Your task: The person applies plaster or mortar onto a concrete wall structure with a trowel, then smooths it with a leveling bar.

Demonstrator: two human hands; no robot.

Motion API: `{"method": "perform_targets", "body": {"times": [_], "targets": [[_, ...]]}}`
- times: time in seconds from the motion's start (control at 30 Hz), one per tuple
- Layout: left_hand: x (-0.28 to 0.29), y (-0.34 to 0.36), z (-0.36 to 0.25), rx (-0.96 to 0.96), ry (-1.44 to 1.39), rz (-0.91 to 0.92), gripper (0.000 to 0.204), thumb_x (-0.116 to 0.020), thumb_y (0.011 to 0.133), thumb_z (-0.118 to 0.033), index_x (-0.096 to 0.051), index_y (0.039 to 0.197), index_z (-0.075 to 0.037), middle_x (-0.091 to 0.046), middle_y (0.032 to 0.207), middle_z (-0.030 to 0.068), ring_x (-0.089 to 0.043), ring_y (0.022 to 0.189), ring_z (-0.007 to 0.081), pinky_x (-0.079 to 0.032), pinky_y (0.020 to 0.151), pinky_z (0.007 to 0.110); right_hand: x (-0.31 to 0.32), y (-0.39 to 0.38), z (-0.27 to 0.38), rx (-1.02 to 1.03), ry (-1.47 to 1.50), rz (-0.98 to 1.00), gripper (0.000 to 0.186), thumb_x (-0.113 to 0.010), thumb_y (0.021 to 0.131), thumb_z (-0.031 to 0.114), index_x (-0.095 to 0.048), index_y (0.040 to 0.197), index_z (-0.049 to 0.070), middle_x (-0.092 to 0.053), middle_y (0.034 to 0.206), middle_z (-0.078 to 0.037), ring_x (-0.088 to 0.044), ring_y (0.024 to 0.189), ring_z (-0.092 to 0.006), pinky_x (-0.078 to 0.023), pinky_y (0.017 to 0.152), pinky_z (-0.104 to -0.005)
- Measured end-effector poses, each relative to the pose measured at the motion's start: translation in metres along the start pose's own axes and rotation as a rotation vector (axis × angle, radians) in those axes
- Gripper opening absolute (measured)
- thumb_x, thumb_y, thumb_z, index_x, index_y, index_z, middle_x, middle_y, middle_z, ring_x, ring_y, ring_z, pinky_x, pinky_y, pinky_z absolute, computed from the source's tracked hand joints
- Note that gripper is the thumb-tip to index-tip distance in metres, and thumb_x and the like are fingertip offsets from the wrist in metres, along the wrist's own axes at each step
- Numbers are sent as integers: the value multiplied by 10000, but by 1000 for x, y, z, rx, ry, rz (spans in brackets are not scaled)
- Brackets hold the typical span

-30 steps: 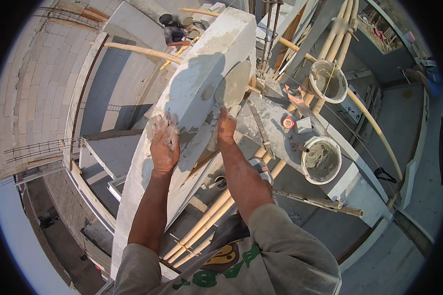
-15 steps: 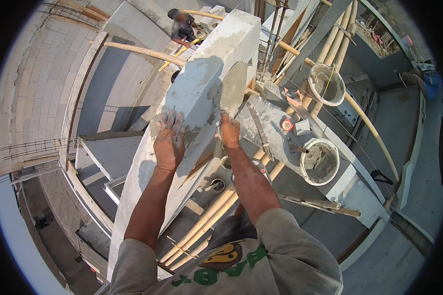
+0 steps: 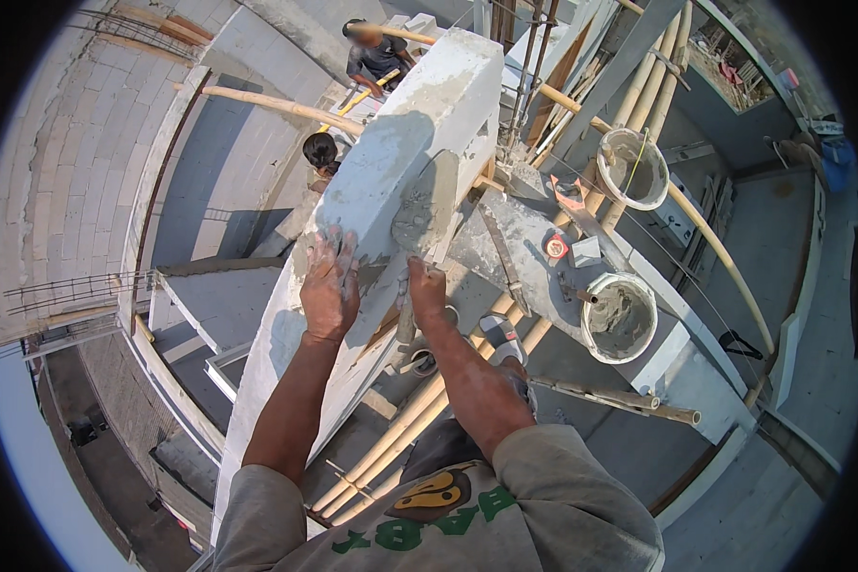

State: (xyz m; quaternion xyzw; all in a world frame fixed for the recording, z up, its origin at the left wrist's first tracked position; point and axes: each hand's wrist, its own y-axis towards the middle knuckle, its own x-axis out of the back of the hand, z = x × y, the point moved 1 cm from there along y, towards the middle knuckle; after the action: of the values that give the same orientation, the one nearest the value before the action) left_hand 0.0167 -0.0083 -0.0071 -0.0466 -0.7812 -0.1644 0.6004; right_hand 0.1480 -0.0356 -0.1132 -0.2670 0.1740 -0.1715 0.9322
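A long white block wall (image 3: 453,71) runs away from me, with wet grey patches along its top and right face. My left hand (image 3: 330,281) rests on it with fingers spread, dusted pale with mortar. Just to its right, my right hand (image 3: 425,291) grips the handle of a trowel, whose mortar-coated blade (image 3: 423,205) lies against the wall's right face. On a grey ledge to the right are a flat metal bar (image 3: 500,248), an orange-handled saw (image 3: 570,195), a tape measure (image 3: 556,243), a small white block (image 3: 585,252) and a bucket of mortar (image 3: 622,316).
A second bucket (image 3: 631,167) hangs by bamboo poles (image 3: 734,248). Beyond the wall, a co-worker (image 3: 377,62) crouches, and another person's head (image 3: 319,150) shows beside it. Rebar cages (image 3: 71,291) stick out at the left. A sandalled foot (image 3: 500,338) is below my right arm, over bamboo poles.
My right hand has moved down toward me with the trowel, while my left hand has shifted only slightly. A second person's head has come into view left of the wall.
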Motion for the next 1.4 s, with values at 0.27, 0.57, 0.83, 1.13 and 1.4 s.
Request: {"method": "perform_targets", "body": {"times": [0.27,0.57,0.83,1.13,1.4], "targets": [[7,2,0,-1,8,39,491,-575,818,-56,-505,1294,-155,-456,1346,127,-421,1238,366,-343,1033,443,-5,-27,-49,-140,140,62,392,-577,855,304,-601,675,-44,-549,575,-84,-531,472,-156,-418,423,-340],[-1,-2,6,-9,-12,-2,461,-584,827,-74,-525,1276,-161,-470,1335,115,-430,1239,343,-347,1028,453,25,79,-2,-148,151,-167,421,-568,828,344,-520,612,-14,-509,578,-67,-505,449,-184,-428,385,-331],[-3,-4,6,1,-2,-16,470,-614,804,-68,-544,1259,-161,-473,1333,118,-425,1247,338,-351,1024,455,10,47,6,-130,93,-97,406,-562,837,308,-538,596,-18,-514,538,-77,-495,381,-188,-414,358,-333],[1,-2,3,-10,-6,20,496,-600,795,-41,-523,1273,-149,-457,1346,135,-409,1253,362,-348,1020,479,9,47,-37,60,-135,-130,539,-588,843,377,-539,561,-80,-500,457,-157,-500,381,-248,-411,435,-379],[5,-2,-1,-30,-29,20,528,-591,782,-27,-504,1290,-142,-443,1356,146,-382,1265,389,-327,1038,456,-3,-15,-22,168,-251,-48,526,-572,857,370,-561,602,-89,-526,476,-173,-568,442,-254,-446,478,-390]]}}
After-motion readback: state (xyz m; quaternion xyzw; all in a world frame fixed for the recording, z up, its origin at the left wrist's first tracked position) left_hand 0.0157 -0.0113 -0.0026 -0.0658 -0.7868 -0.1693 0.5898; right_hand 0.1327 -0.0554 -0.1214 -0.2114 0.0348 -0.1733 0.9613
